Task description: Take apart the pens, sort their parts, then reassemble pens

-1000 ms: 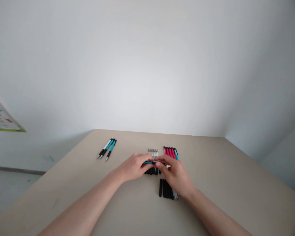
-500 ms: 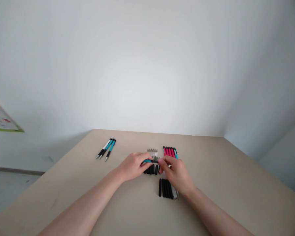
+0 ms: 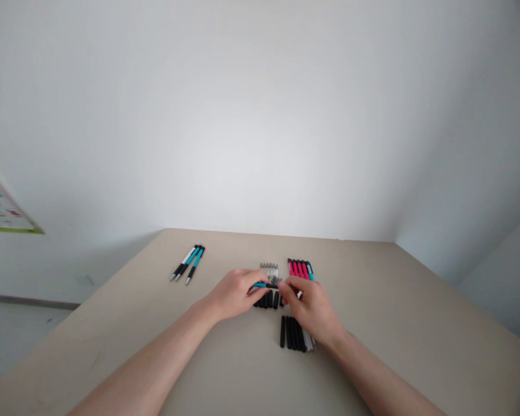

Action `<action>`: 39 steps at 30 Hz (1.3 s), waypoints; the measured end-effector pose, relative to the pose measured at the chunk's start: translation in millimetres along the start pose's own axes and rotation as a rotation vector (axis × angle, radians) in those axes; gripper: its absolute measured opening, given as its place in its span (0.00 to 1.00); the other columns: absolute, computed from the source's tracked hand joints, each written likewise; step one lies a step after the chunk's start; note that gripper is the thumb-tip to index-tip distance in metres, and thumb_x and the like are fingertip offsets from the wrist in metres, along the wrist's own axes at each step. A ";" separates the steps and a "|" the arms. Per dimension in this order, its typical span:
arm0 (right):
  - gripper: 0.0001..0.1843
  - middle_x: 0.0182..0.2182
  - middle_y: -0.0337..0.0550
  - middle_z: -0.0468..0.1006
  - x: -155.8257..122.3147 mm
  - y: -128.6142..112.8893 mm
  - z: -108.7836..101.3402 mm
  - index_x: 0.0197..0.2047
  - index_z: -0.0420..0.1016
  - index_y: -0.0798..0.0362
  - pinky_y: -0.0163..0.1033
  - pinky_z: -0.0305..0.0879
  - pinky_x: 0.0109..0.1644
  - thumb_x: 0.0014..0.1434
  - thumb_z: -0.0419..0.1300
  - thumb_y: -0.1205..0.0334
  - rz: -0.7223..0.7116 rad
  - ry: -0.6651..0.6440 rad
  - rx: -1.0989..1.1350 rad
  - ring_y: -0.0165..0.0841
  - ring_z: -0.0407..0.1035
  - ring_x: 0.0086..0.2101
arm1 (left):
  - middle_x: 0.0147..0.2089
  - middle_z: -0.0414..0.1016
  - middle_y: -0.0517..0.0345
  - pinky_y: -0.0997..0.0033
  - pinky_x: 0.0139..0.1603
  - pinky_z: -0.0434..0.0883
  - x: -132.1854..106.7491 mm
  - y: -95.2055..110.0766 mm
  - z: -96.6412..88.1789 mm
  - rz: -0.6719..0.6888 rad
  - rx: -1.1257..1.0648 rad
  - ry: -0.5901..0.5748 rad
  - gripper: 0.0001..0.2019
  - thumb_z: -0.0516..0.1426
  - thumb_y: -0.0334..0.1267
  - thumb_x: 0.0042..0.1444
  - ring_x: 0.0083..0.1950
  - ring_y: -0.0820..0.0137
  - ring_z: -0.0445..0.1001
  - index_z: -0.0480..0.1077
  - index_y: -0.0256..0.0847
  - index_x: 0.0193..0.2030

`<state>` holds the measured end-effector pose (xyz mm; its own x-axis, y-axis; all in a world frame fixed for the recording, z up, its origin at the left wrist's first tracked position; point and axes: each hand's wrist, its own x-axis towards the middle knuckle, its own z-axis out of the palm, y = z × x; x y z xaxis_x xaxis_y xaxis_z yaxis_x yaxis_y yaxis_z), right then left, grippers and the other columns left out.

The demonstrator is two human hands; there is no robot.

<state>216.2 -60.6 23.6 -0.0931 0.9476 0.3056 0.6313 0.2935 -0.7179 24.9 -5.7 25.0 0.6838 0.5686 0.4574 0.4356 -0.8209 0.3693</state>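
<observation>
Between my two hands a pen (image 3: 266,285) with a teal barrel and a black section lies level above the table. My left hand (image 3: 239,293) is closed round its teal end. The fingertips of my right hand (image 3: 308,300) pinch the black end, and the tip is hidden behind them. Under and beside the hands lie short black grips (image 3: 270,300) in a row, small clear parts (image 3: 272,273) and a row of small metallic cone tips (image 3: 268,266). Nearer to me are longer black tubes (image 3: 292,333) and thin white refills (image 3: 308,342), partly covered by my right hand.
Several pink barrels (image 3: 299,268) and a teal one (image 3: 310,270) lie beyond my right hand. Three pens (image 3: 188,263), one white and two teal, rest at the far left of the beige table (image 3: 216,370). A white wall (image 3: 260,127) stands behind.
Hardly anything differs. Both hands keep their hold on the pen in the same place, and the view has shifted very slightly.
</observation>
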 end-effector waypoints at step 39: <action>0.15 0.19 0.36 0.68 0.8 -2.7 -1.9 0.26 0.70 0.54 0.32 0.52 0.25 0.61 0.51 0.58 -0.072 -0.031 -0.071 0.28 0.59 0.21 | 0.36 0.77 0.59 0.76 0.38 0.69 0.2 0.9 -1.5 0.047 0.012 0.007 0.07 0.54 0.39 0.60 0.36 0.72 0.74 0.71 0.43 0.41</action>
<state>215.9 -60.8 26.9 -0.1635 0.9280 0.3346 0.6748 0.3527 -0.6483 24.5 -6.2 26.6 0.6999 0.5294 0.4795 0.4100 -0.8474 0.3373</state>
